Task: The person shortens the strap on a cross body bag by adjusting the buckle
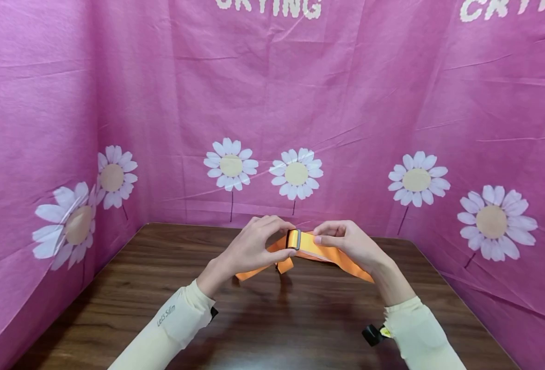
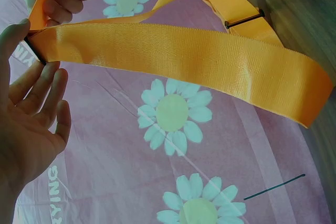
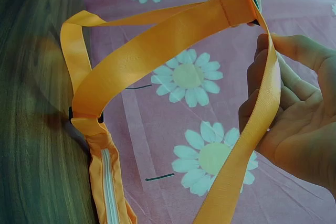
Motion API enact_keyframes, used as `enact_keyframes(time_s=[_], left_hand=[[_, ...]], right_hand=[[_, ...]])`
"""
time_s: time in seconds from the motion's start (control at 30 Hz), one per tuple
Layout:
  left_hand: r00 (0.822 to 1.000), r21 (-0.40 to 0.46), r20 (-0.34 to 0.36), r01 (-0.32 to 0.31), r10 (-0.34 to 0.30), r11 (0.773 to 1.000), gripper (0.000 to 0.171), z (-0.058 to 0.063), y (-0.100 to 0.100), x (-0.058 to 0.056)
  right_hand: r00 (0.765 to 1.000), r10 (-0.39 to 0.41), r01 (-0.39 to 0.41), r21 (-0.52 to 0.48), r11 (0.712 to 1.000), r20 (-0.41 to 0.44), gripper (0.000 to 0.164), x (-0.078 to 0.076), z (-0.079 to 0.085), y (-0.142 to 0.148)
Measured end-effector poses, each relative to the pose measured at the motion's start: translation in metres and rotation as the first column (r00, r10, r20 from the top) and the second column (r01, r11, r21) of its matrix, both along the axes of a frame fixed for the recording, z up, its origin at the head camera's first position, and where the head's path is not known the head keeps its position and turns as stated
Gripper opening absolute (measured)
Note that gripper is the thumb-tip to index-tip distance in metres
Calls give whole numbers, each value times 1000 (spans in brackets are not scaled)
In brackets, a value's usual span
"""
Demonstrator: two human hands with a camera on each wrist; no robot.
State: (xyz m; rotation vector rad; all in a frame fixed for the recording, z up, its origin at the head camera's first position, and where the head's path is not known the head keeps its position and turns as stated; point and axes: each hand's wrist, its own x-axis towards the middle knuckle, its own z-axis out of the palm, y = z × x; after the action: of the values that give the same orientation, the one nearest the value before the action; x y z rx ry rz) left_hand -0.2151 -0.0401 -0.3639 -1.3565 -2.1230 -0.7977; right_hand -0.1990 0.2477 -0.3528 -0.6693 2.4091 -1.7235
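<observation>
- Cream sleeve (image 1: 173, 329), lower left, reads "Let's Slim".
- Left hand (image 1: 252, 244), centre, pinches black buckle (image 1: 298, 240); right hand (image 1: 353, 244) pinches orange strap (image 1: 311, 244).
- Pink backdrop (image 1: 263, 103), top: cropped lettering, probably "CRYING".

Left grip (image 1: 256, 245) pinched; right grip (image 1: 358, 246) pinched, other fingers (image 3: 255, 74) seemingly curled; forearms (image 1: 173, 329) angled inward.

At the left edge the left hand (image 2: 32, 124) pinches a dark buckle (image 2: 35, 51) on an orange strap (image 2: 184, 59), which sweeps across to the right edge, while the right hand (image 2: 64, 2) holds it at upper left and a second buckle (image 2: 244, 19) sits upper right, before daisy-printed cloth (image 2: 107, 145).
</observation>
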Motion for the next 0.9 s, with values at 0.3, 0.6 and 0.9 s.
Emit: enact_keyframes(time_s=[0.3,0.6,0.9], left_hand=[[1000,-27,12,-3,3,1000,43,-1,0,2],[1000,-67,10,-11,11,998,45,-1,3,2],[1000,-73,-16,-3,2,997,47,-2,4,3]], right_hand=[[999,16,-16,1,1000,-28,25,-1,-2,-5],[999,29,-29,-11,1000,28,26,-1,-4,-12],[998,46,-44,-40,998,51,28,1,-5,-22]])
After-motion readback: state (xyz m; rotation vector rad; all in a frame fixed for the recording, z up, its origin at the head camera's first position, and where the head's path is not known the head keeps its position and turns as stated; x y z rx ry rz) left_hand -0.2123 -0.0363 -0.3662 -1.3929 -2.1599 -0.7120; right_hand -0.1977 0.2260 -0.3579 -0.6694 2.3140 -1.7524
